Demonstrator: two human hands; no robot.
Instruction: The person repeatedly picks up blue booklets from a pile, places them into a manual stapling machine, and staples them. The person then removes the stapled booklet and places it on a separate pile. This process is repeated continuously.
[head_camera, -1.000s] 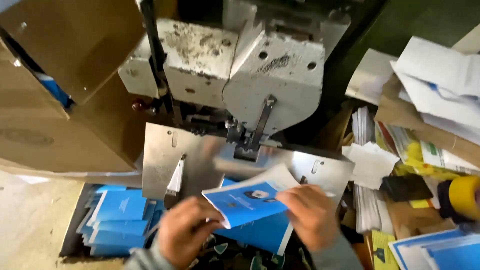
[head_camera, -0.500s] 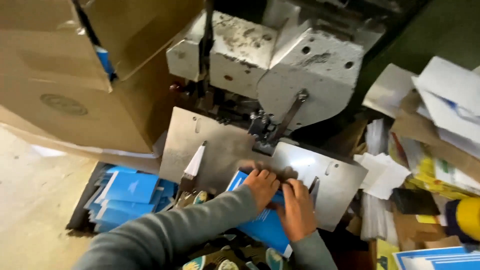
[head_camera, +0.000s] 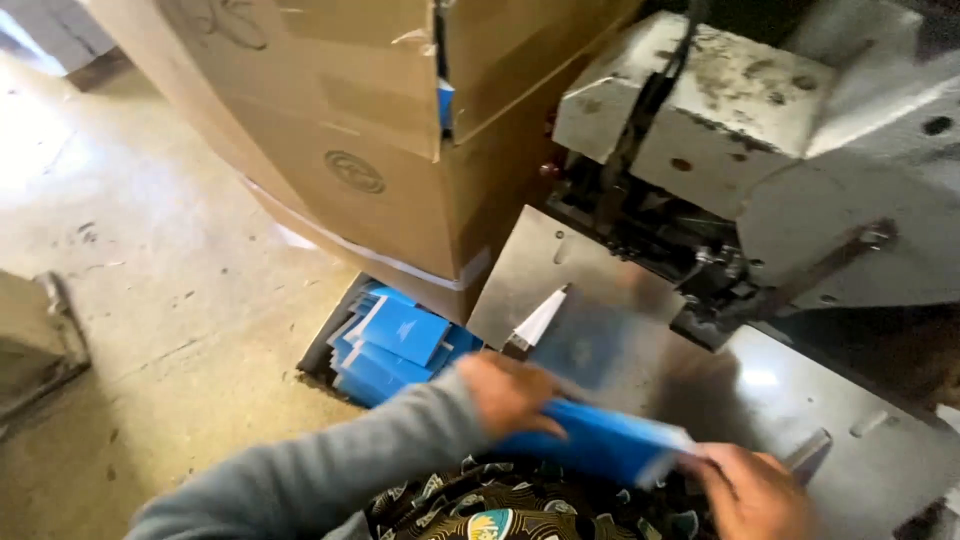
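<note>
We are now lifting the blue booklet (head_camera: 600, 440) off the steel plate (head_camera: 600, 300) toward our lap, left hand (head_camera: 510, 392) clamping its near end, right hand (head_camera: 752, 490) pinching its far corner, beside the grey stitching machine (head_camera: 760, 130) and the floor pile of blue booklets (head_camera: 395, 340)

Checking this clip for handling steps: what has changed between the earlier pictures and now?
The blue booklet, earlier pressed on the metal plate under the machine head, has been pulled back off it toward the person. The left hand and right hand still hold its ends. The view swung left, showing more floor. The cardboard box and the blue stack below stayed put.
</note>
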